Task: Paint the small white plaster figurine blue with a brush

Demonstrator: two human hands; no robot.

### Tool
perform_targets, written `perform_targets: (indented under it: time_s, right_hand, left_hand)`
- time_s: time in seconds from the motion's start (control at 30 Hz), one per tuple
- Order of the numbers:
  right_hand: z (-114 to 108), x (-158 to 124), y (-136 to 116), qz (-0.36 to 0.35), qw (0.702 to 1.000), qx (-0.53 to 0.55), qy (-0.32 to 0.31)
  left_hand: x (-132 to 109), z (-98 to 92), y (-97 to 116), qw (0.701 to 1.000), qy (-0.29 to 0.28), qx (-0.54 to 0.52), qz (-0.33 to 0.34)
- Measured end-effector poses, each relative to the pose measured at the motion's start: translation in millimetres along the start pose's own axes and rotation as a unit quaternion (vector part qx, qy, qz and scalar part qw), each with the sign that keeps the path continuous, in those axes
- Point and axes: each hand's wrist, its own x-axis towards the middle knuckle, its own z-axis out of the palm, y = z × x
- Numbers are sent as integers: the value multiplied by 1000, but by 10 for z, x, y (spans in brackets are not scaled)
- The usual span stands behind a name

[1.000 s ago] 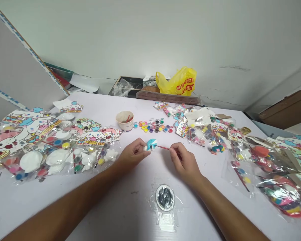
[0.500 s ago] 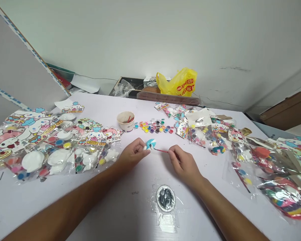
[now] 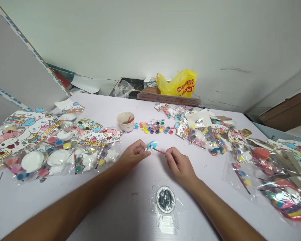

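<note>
Between the fingers and thumb of my left hand [image 3: 136,151] is a small white and light-blue painted figurine [image 3: 152,144], held just above the table; its exact shape is too small to tell. A dark spot shows on its front. My right hand [image 3: 178,164] pinches a thin red paintbrush [image 3: 160,151], whose dark tip points left and meets the figurine's surface. Beyond both hands lie several small paint pots [image 3: 155,127] in many colours. Beside them stands a paper cup [image 3: 125,122] with red-handled brushes in it.
Bagged white figurines [image 3: 61,157] with cartoon cards cover the left side. More bagged paint kits [image 3: 203,134] lie on the right, near a painted blue-green figurine [image 3: 218,151]. A round dark insert [image 3: 165,199] is taped to the table in front. A yellow plastic bag [image 3: 178,83] stands behind.
My right hand has shifted slightly left with the paintbrush, and the brush slants more steeply. The figurine has turned and tilted a little in my left hand.
</note>
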Motion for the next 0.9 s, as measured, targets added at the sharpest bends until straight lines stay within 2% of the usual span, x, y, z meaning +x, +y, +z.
perform_targets:
  time_s: [0.33,0.53,0.67,0.9]
  right_hand:
    - [-9,1,35,-13,999,-4,34]
    - [-21,1,12,-19,999,-25,-17]
    - [-6,6,22,-26,999,-21,8]
    - [-44,22,45,-18,998,-50,-19]
  left_hand:
    - [17,-13,-52,1000,-5,-18,15]
    - [13,1,-37,999,10,5,32]
    - [21,8,-47,998,37,30,39]
    - [14,14,-35,996,50,62,46]
